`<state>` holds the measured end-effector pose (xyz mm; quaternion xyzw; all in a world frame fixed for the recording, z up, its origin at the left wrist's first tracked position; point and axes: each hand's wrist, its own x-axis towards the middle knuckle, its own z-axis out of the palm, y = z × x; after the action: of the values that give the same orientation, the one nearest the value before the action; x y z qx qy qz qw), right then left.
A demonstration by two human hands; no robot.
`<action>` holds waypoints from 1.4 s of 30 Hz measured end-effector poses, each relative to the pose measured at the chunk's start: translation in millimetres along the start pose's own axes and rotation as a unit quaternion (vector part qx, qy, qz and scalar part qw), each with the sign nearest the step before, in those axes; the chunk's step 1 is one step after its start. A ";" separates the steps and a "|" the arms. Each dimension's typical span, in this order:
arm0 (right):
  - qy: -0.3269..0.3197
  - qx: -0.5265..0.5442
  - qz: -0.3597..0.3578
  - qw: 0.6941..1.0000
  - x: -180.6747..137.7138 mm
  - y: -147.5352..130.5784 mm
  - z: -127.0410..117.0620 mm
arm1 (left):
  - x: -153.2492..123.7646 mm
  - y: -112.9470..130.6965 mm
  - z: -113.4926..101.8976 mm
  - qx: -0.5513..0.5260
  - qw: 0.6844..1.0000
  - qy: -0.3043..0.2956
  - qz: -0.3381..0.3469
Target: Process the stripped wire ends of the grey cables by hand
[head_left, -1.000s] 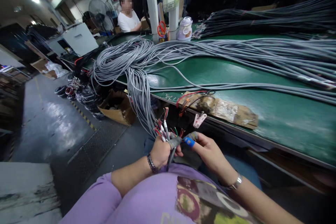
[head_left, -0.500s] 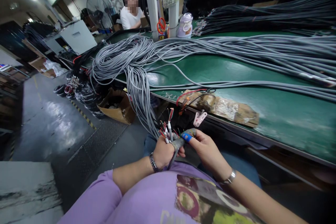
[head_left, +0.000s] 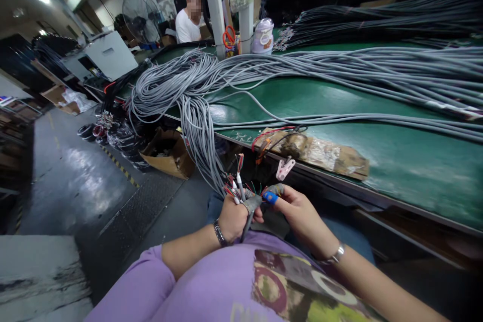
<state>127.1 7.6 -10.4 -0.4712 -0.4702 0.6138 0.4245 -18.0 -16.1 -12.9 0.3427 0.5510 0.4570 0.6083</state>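
My left hand (head_left: pixel 237 215) is closed around several grey cables, whose white-wrapped ends (head_left: pixel 240 185) poke up with thin red, green and dark wires fanned out. Grey wrapping covers its thumb, and a metal watch is on the wrist. Close on the right, my right hand (head_left: pixel 292 206) pinches at the thin wires (head_left: pixel 259 189) of one cable end; blue tape covers its thumb and grey wrapping its index finger. The fingertips hide the exact grip. From the left hand's cables, a thick grey bundle (head_left: pixel 199 136) runs up over the table edge.
More grey cables (head_left: pixel 320 73) lie along the green table (head_left: pixel 426 161). A taped board (head_left: pixel 332 156) and pink clip (head_left: pixel 285 168) sit at its front edge. A cardboard box (head_left: pixel 169 156) stands on the floor. Behind the posts (head_left: pixel 214 10), a person (head_left: pixel 187 22) in white sits.
My right fingers have shifted slightly away from the left hand, and the thin wires between them show more spread. The person behind has turned their head to the side.
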 end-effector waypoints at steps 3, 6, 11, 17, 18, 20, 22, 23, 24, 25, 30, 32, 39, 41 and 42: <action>0.010 0.003 0.003 1.000 -1.9 1.1 1.0 | 1.3 0.8 0.3 -0.011 1.000 0.012 0.001; 0.008 -0.001 0.007 1.000 -4.3 0.7 1.2 | 2.3 2.2 1.1 -0.026 0.999 0.020 0.005; -0.007 -0.014 0.008 1.000 -3.9 -5.5 1.1 | 1.5 4.6 3.7 -0.036 0.999 0.021 0.006; -0.004 0.018 0.006 1.000 -1.7 -15.5 7.8 | -0.6 3.9 4.3 -0.028 1.000 0.013 0.000; -0.003 0.022 0.011 1.000 -2.1 -15.3 9.0 | -0.7 3.8 4.2 -0.025 1.000 0.012 0.002; 0.001 0.034 0.024 0.999 -3.0 -12.5 10.8 | -0.6 3.6 4.2 -0.028 1.000 0.012 0.006; 0.013 0.050 0.033 0.998 -3.0 -7.8 11.3 | -0.2 3.5 4.5 -0.035 0.999 0.014 0.012; 0.025 0.059 0.035 0.997 -2.4 -5.3 10.7 | -0.1 3.4 4.6 -0.037 0.999 0.014 0.013; 0.043 0.073 0.037 0.996 -1.4 -3.1 9.3 | 0.1 3.5 4.6 -0.038 0.999 0.014 0.014; 0.063 0.095 0.039 0.993 0.1 -1.2 7.1 | 0.3 3.6 4.4 -0.041 0.999 0.013 0.014; 0.107 0.242 0.070 0.962 10.9 3.3 -16.3 | 3.5 10.1 -2.4 -0.067 0.997 -0.025 -0.002; 0.081 0.261 0.087 0.958 16.0 4.5 -25.6 | 7.6 16.5 -6.6 -0.070 0.995 -0.070 -0.027; -0.043 0.265 0.111 0.957 37.1 -2.6 -30.1 | 34.5 41.0 -12.8 -0.038 0.960 -0.266 -0.082; -0.056 0.269 0.099 0.957 40.1 -7.2 -27.7 | 41.8 44.6 -10.5 -0.026 0.948 -0.304 -0.088; -0.058 0.272 0.094 0.956 40.7 -9.3 -26.7 | 44.8 45.8 -8.9 -0.019 0.943 -0.319 -0.091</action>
<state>145.9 53.4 -11.6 -0.3432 -0.2628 0.7821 0.4489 -36.0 40.9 11.8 0.4072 0.3480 0.2771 0.7977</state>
